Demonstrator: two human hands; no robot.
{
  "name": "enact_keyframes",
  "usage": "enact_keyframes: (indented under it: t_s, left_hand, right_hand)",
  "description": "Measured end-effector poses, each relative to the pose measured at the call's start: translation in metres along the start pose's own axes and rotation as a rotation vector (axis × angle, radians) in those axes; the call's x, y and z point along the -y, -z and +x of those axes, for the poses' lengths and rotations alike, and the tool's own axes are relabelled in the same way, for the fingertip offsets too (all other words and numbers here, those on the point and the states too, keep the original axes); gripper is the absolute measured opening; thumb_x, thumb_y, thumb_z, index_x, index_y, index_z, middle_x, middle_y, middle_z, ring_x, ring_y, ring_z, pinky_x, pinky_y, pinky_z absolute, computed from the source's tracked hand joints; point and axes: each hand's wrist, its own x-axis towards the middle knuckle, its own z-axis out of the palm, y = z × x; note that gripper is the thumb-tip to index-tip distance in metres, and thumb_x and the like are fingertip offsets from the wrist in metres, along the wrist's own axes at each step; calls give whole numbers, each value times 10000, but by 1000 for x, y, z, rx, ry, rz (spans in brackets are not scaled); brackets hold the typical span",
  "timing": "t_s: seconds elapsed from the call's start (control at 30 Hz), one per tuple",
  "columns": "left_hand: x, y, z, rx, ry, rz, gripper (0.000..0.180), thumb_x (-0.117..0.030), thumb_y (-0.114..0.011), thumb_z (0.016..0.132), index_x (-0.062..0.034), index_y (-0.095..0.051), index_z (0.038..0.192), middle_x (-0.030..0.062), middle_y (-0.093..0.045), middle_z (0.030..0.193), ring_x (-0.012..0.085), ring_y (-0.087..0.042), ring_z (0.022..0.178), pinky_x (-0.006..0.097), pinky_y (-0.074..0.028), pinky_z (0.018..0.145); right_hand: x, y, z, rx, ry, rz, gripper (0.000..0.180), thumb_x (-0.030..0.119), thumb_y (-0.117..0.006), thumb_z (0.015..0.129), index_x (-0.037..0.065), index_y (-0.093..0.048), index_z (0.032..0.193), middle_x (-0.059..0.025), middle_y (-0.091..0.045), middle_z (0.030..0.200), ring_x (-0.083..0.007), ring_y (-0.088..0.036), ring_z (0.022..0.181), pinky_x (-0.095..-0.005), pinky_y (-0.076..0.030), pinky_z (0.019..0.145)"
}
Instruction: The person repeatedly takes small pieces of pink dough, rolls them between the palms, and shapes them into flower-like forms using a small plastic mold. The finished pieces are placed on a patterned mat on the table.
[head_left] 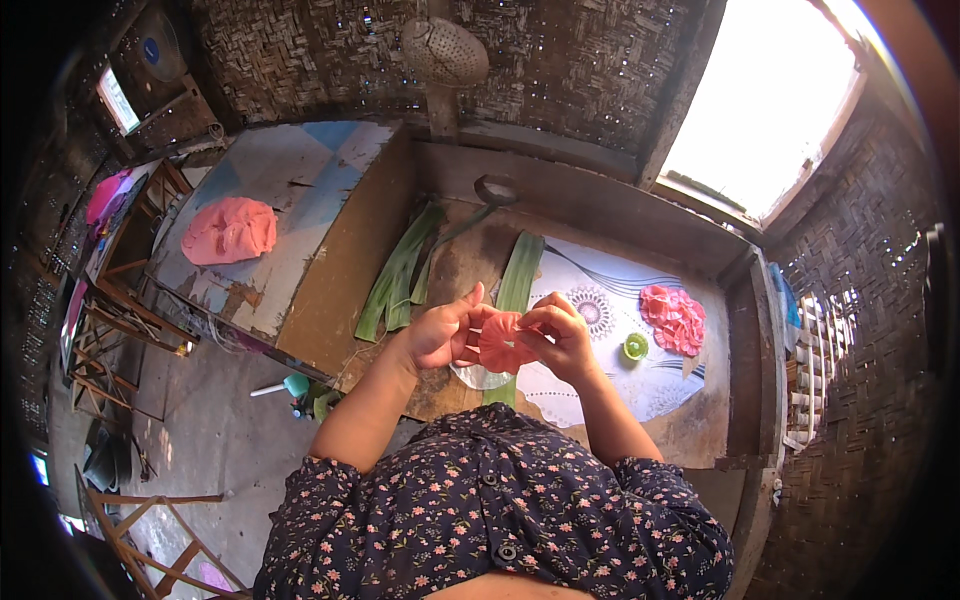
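frilly pink disc (494, 349), kinda round | left of green cup (635, 346) | right hand (560, 338) nearer cup, pinching disc | left hand (445, 335) opposite, can't tell grip

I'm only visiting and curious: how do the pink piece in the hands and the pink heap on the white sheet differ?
The pink piece looks smaller than the pink heap. The pink piece is held in the right hand, by the left hand; the pink heap lies on the white sheet. Both look ruffled.
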Motion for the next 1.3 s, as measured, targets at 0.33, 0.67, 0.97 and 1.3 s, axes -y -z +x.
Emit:
enact_keyframes:
  t_s: [0.33,0.67,0.97,1.3]
  left_hand:
    - [-4,-9,-5,-78,-59,208,660,-560,-306,927,9,-574,1129,115,-616,1056,205,-603,965,354,-484,832]
    - [8,-12,12,-386,-336,564,751,-588,-310,912,51,-394,1299,186,-422,1331,229,-359,1274,321,-267,1046]
    - [25,30,-11,-465,-240,351,670,-555,-427,896,-106,-333,1385,91,-282,1450,285,-161,1366,529,-97,1069]
    - [56,60,-33,-605,-162,182,567,-501,-471,902,-135,-423,1332,45,-384,1391,239,-265,1320,486,-172,1057]
  right_hand:
    - [12,-2,11,-74,165,-282,434,96,-729,713,103,-575,1119,-80,-595,938,-169,-615,703,-301,-506,648]
    - [-20,-3,14,35,-117,-379,571,18,-664,710,123,-503,1248,-52,-670,848,-212,-647,857,-315,-510,752]
    - [-170,43,-1,-205,-883,-295,576,125,-740,715,35,-509,1235,-71,-675,750,-126,-634,679,-275,-509,617]
    - [-252,60,-49,-599,-1031,516,547,437,-429,940,163,-257,1381,-117,-574,1081,-226,-587,925,-352,-498,736]
